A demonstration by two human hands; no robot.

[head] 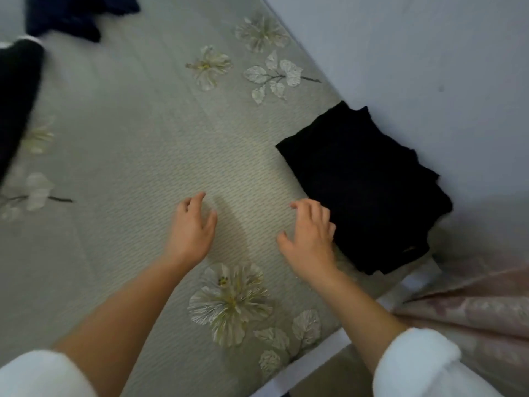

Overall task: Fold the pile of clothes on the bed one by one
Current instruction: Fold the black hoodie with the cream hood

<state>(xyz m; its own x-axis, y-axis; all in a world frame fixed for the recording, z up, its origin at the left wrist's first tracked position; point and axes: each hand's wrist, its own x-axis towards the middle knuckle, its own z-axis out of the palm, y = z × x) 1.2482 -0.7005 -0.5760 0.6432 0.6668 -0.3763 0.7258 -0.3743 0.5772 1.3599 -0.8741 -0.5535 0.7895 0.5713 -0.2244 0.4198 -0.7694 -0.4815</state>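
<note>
Both hands hover low over the bedspread, fingers loosely curled and holding nothing: the left hand [191, 227] is over bare cover, while the right hand [310, 239] has its outer fingers at the near edge of the folded black stack [363, 184]; whether they touch it cannot be told. That stack is matte, soft-looking cloth, a roughly rectangular block with stepped layers showing along its wall side. It lies at the bed's right edge against the pale wall [429, 67], its long axis running along the wall from far-left to near-right. The bedspread [137, 156] is grey-green with a fine ribbed weave and raised, shiny cream flowers and leaves. Far left, a limp black garment [17, 96] and a crumpled navy one [77, 15] lie unfolded. White fleecy sleeves [415, 365] are pushed up both forearms. A pinkish patterned fabric [481, 305] shows at lower right.
</note>
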